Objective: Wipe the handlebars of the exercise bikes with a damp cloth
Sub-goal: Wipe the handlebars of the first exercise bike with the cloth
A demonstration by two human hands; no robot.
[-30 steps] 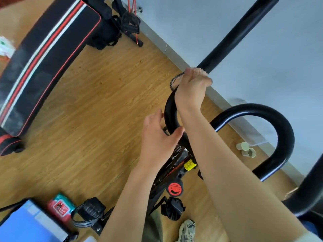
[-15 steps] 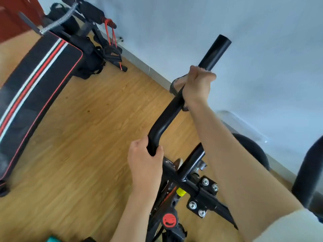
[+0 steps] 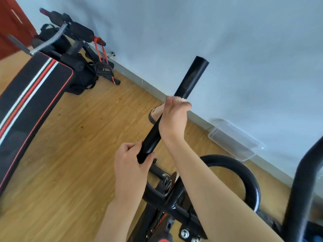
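Black straight handlebar [image 3: 190,79] rises at a slant, its free end pointing up toward the pale wall [image 3: 227,41]. Right hand [image 3: 173,117] is wrapped round the handlebar about midway along it. The fingers are curled tight, with the cloth [image 3: 154,113] clamped between palm and bar. Cloth is pale beige with a dark speckled edge. One fold sticks out on the handlebar's left side, touching the hand, and a thin fuzzy strip shows at the fist's upper edge, toward the handlebar's free end. The rest of the cloth is hidden under the hand. Beyond the fist the handlebar runs bare black to its capped tip. Left hand [image 3: 130,165] grips the handlebar's lower end where it bends, fingers curled round it. A short bare stretch of handlebar lies between the two hands. Below and to the handlebar's right, a looped bar [image 3: 248,173] on the same frame curves round. Well to the handlebar's left, a black padded bench [image 3: 29,105] with red and white stripes sits on the wooden floor [image 3: 78,145]. To the handlebar's right, a clear plastic tray [image 3: 234,137] lies at the foot of the wall.
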